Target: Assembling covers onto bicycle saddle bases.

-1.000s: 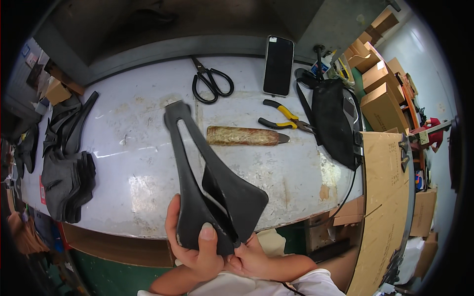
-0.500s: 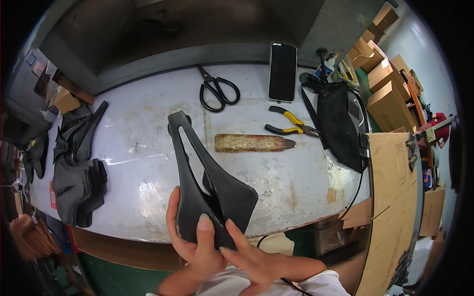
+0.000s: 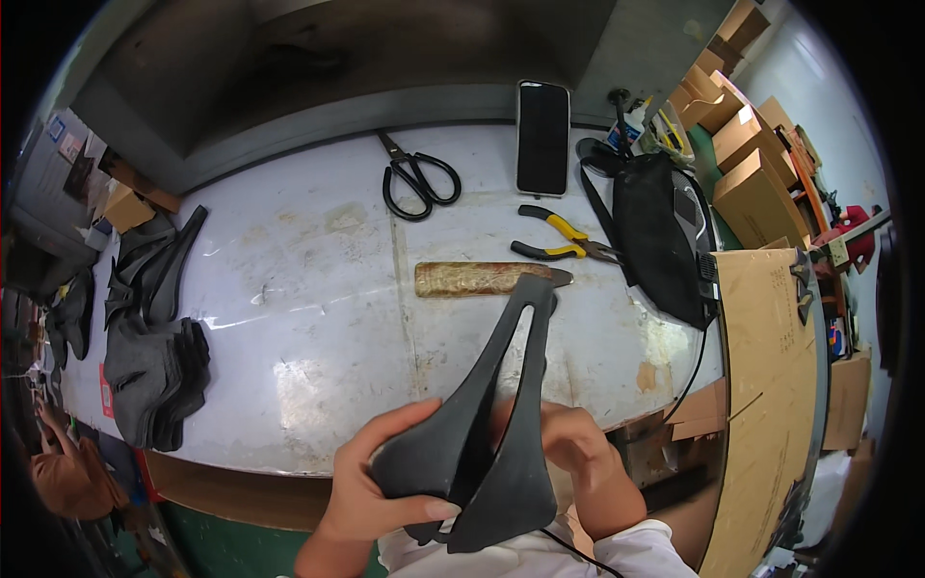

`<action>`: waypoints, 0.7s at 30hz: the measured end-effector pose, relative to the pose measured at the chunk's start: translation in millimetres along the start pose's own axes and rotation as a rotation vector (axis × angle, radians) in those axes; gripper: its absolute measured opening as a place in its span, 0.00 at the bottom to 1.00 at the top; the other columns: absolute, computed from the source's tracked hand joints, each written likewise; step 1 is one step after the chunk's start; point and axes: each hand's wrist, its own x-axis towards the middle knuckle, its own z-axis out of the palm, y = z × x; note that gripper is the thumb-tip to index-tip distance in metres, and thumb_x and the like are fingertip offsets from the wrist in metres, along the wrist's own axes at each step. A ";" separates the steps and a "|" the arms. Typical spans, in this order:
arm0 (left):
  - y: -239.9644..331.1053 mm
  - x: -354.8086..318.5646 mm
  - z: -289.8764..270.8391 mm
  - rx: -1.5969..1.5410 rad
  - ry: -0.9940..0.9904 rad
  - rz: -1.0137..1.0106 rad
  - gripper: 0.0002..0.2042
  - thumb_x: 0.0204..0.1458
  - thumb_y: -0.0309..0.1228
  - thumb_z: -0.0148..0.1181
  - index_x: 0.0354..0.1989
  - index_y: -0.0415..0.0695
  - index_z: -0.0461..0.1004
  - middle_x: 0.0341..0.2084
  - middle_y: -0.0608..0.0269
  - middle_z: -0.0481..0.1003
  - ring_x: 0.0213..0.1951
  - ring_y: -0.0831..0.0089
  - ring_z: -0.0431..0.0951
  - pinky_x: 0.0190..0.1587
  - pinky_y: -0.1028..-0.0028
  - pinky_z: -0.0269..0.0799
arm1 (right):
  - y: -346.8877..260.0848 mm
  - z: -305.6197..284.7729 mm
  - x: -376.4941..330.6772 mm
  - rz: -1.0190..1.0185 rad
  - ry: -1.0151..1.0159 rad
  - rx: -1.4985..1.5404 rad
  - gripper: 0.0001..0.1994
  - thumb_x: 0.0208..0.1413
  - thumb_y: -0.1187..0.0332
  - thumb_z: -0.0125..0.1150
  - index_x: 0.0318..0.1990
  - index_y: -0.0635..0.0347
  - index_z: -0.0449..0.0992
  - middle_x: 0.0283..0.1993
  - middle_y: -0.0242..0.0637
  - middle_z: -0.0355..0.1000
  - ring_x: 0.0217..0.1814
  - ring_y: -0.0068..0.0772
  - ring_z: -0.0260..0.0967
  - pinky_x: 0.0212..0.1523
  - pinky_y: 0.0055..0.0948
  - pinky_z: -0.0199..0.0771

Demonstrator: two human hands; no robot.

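Observation:
A black bicycle saddle [image 3: 515, 482] with a long slot down its middle is held over the table's near edge, its narrow nose pointing away and slightly right. My left hand [image 3: 361, 482] grips the wide rear part from the left, thumb on top. On the right, my right hand [image 3: 590, 458] is curled against the saddle's side and underside; its fingertips are mostly hidden, with a bit of finger showing through the slot. Just beyond the nose lies a short-bladed knife [image 3: 472, 279] with a tape-wrapped handle, its blade partly covered by the nose.
Black-handled scissors [image 3: 419, 183], yellow-and-black pliers [image 3: 568, 239], a phone [image 3: 543, 140] and a black bag [image 3: 655, 241] lie across the table [image 3: 299, 289]. Dark saddle-shaped pieces [image 3: 154, 371] are stacked at left. Cardboard boxes [image 3: 756, 197] stand at right, near a person in red [image 3: 856, 236].
The saddle has swung right and come nearer, its nose now over the knife's blade. My right hand has left the rear's top and moved round to the right side and underneath.

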 end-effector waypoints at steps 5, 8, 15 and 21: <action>1.9 -13.1 -4.4 0.674 0.009 0.295 0.39 0.29 0.26 0.79 0.55 0.32 0.69 0.42 0.53 0.76 0.43 0.68 0.78 0.47 0.71 0.73 | -24.6 -2.4 0.2 0.027 -0.054 -0.113 0.16 0.45 0.60 0.74 0.24 0.62 0.74 0.26 0.36 0.71 0.28 0.31 0.68 0.29 0.28 0.62; -4.5 -25.2 -9.5 1.311 0.026 0.641 0.40 0.31 0.25 0.78 0.56 0.33 0.63 0.35 0.54 0.74 0.31 0.63 0.76 0.30 0.67 0.72 | -44.7 22.0 17.5 0.058 -0.003 -0.802 0.17 0.46 0.76 0.69 0.17 0.57 0.63 0.14 0.29 0.58 0.12 0.27 0.57 0.14 0.27 0.49; -19.7 0.8 -9.9 1.262 0.237 0.528 0.38 0.41 0.25 0.71 0.61 0.35 0.56 0.41 0.44 0.71 0.32 0.57 0.74 0.33 0.67 0.73 | -24.4 64.4 26.4 -0.356 -0.139 -1.128 0.11 0.44 0.74 0.72 0.23 0.58 0.71 0.18 0.31 0.64 0.13 0.27 0.60 0.13 0.26 0.55; -51.6 -15.2 -19.7 -0.308 0.385 -0.202 0.29 0.53 0.44 0.52 0.59 0.35 0.62 0.47 0.55 0.73 0.51 0.64 0.74 0.55 0.69 0.69 | 3.3 57.5 18.0 -0.273 0.292 -0.722 0.14 0.56 0.69 0.62 0.47 0.67 0.71 0.30 0.36 0.71 0.26 0.35 0.70 0.28 0.30 0.71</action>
